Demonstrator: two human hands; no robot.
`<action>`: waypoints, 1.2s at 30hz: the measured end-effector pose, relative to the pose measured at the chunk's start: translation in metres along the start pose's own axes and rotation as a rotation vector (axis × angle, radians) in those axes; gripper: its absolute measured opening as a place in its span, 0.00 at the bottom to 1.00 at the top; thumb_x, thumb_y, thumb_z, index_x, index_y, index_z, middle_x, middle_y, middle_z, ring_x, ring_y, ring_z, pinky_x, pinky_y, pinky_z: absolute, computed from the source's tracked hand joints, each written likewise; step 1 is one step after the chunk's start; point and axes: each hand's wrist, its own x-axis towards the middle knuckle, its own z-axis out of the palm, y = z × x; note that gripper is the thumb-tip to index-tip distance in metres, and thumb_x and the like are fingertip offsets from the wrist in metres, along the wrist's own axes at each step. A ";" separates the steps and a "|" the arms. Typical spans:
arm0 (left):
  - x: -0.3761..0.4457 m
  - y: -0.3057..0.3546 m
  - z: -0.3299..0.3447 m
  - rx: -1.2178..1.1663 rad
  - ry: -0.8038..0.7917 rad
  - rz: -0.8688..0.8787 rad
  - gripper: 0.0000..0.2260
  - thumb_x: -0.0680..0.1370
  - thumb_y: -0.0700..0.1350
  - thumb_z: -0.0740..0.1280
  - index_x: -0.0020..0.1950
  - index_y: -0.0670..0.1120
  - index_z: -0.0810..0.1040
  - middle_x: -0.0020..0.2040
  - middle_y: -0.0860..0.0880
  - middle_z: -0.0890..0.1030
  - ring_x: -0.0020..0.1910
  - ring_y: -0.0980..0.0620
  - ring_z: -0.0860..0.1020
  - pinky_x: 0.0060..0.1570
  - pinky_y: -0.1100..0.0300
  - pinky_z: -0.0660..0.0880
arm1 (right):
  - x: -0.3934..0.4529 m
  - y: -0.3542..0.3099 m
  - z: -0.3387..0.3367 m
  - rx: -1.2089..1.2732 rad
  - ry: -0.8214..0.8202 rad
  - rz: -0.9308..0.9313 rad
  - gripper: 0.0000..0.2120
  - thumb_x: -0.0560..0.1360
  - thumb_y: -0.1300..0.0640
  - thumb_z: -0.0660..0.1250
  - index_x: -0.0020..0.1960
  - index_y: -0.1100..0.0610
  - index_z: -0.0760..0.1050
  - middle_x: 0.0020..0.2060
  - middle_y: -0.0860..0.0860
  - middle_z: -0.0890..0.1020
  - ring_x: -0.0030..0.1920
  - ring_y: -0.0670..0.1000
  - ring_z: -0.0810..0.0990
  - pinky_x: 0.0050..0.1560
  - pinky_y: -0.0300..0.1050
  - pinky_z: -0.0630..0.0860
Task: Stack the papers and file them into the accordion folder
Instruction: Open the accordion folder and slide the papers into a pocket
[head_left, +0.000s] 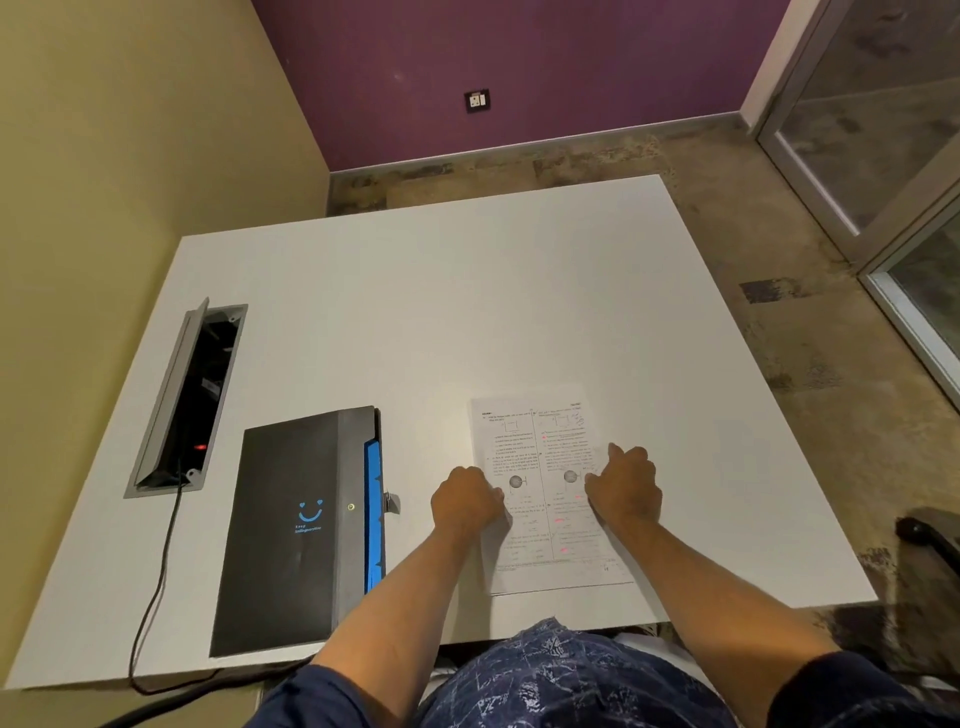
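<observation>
presently, both of my hands were down on the papers (543, 499), which lay flat on the white table (467, 312) directly in front of me. my left hand (467, 501) was curled, knuckles up, over the left edge of the sheets, and my right hand (626, 488) was curled in like fashion over the right edge. whether the fingers were actually pinching paper or only pressing against it, i could not tell, since they were tucked beneath the hands. only the top printed sheet showed; how many lay under it i could not determine, though the edges looked fairly even.

the accordion folder (296, 525) lay flat just beyond my left hand, near it but apart from the papers. its black cover was shut, with a blue gusset (372, 514) showing along the side nearest my left hand and a small clasp tab (390, 503) projecting toward that hand. farther off on the same side, past the folder, a cable box (189, 400) was set into the table with its lid raised and a black cord (156, 571) trailing off the near edge.

in my judgement the step in hand was the squaring of the stack, with filing not yet begun. the next move would call for gathering the sheets in one hand, freeing the other to release the clasp and open the cover, then spreading a pocket wide enough to take the stack edge first without catching a corner.
</observation>
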 end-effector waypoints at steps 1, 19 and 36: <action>-0.001 -0.001 -0.002 0.009 0.033 0.015 0.15 0.80 0.53 0.65 0.57 0.43 0.80 0.54 0.46 0.81 0.53 0.44 0.82 0.51 0.53 0.79 | -0.002 -0.004 -0.001 -0.019 0.041 -0.021 0.21 0.77 0.51 0.70 0.68 0.56 0.76 0.60 0.57 0.77 0.61 0.59 0.78 0.57 0.54 0.78; -0.016 -0.110 -0.058 -0.358 0.550 -0.116 0.05 0.81 0.44 0.65 0.55 0.48 0.78 0.53 0.52 0.78 0.43 0.53 0.77 0.45 0.58 0.73 | -0.062 -0.136 0.042 0.086 -0.414 -0.580 0.17 0.79 0.51 0.68 0.68 0.47 0.75 0.54 0.46 0.86 0.60 0.50 0.82 0.58 0.46 0.77; -0.013 -0.173 -0.042 -0.253 0.373 -0.193 0.17 0.75 0.55 0.76 0.55 0.49 0.75 0.56 0.50 0.71 0.44 0.54 0.74 0.45 0.63 0.70 | -0.084 -0.195 0.120 -0.023 -0.425 -0.569 0.17 0.80 0.38 0.61 0.53 0.53 0.75 0.45 0.49 0.83 0.45 0.53 0.82 0.46 0.48 0.77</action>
